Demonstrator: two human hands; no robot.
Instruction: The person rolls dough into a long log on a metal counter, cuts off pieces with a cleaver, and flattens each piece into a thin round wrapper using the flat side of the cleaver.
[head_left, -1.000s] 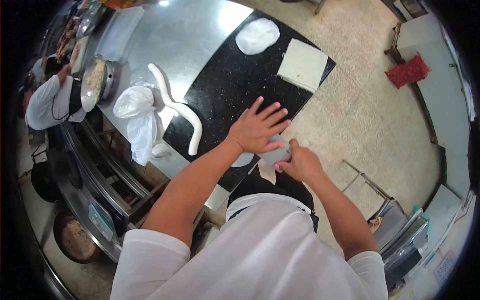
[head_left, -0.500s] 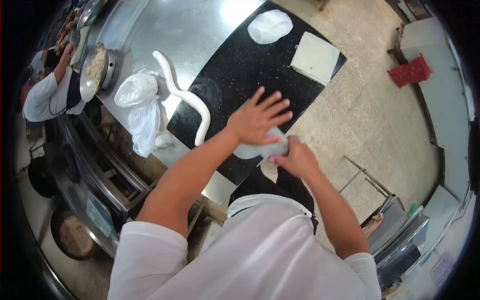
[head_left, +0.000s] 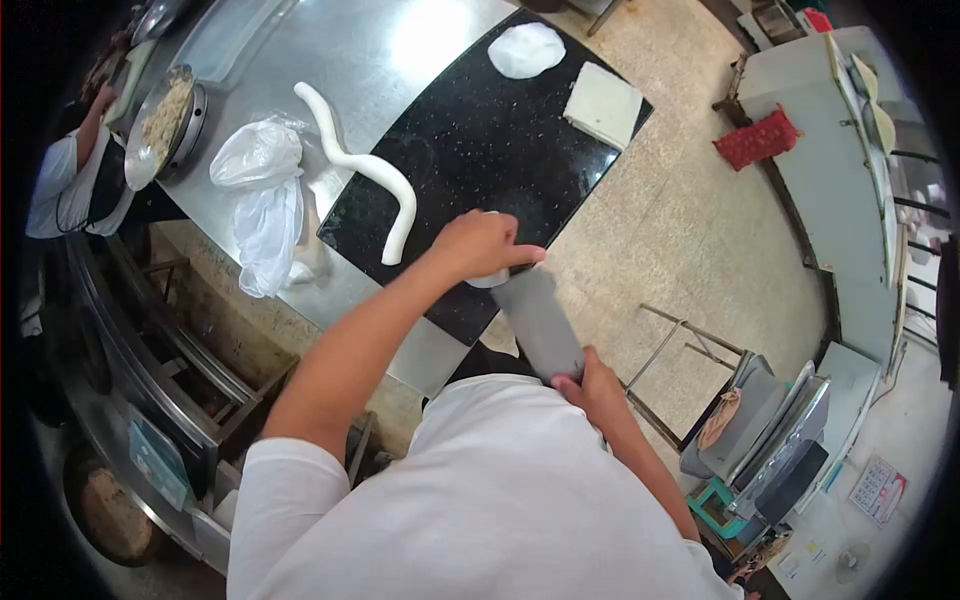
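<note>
At the near edge of a black stone slab (head_left: 465, 180), my left hand (head_left: 478, 245) is closed, fingers curled down over a thin white dough piece (head_left: 487, 280). Only bits of that dough show around the hand. My right hand (head_left: 592, 388) grips a cleaver (head_left: 540, 322) close to my body. Its wide grey blade points up toward my left thumb, and the handle is hidden in the fist. A long white dough rope (head_left: 385, 175) curves across the slab's left side onto the steel table.
A pile of round dough wrappers (head_left: 527, 51) and a square white stack (head_left: 603, 106) lie at the slab's far end. White plastic bags (head_left: 262, 190) and a bowl of filling (head_left: 165, 125) stand left. Another person's arm (head_left: 92, 125) is beyond. A red mesh sack (head_left: 757, 138) lies right.
My right hand has drawn the cleaver back toward my body, away from the slab edge. My left hand, spread flat before, has curled down over the dough piece.
</note>
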